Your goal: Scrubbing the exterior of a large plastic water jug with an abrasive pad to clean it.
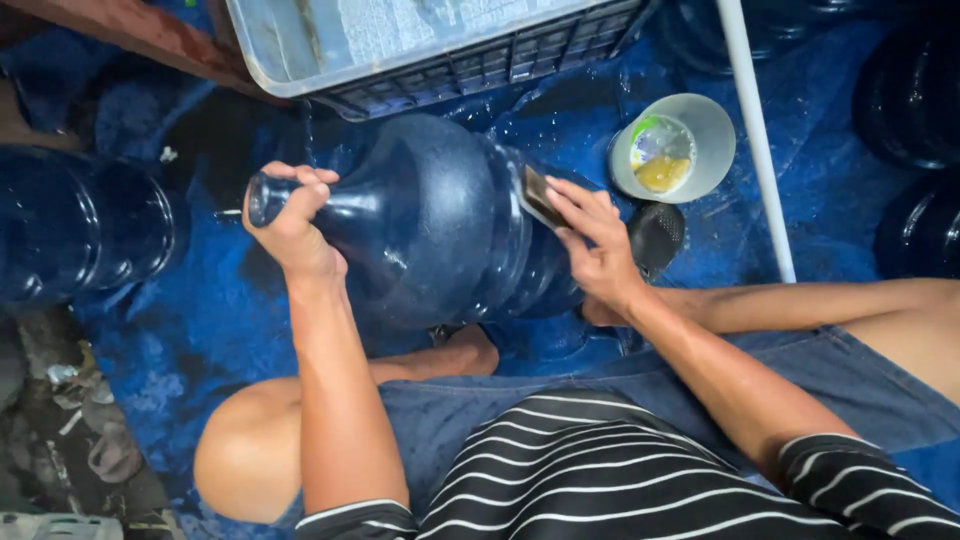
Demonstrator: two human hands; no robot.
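While your left hand [292, 222] is wrapped tight around the neck of the big blue water jug [430, 225], the jug lies on its side across your lap and the wet blue floor [200, 330], mouth pointing away to your left. That grip is fully closed on the neck, thumb over the top. Your right hand [595, 245] sits on the far shoulder of the jug, fingers pinched shut on a small flat scrubbing pad [540, 196] pressed against the ribbed wall.

Just beyond the jug on that side stands a grey plastic cup [700, 120] with a yellowish and green lump inside, and a thin white pipe [755, 140] runs past it. A dark mesh scourer [656, 235] lies beside the jug, touching your right hand's side of it. Above the jug is a dark crate [480, 65] with a pale tub [290, 60] in it; other blue jugs [80, 230] lie left of it.

Everything looks wet, so, as I judge it, the jug could roll or twist out of your left hand if you bear down hard with the pad. A wide stroke might also knock the cup over, since it stands near your right hand.
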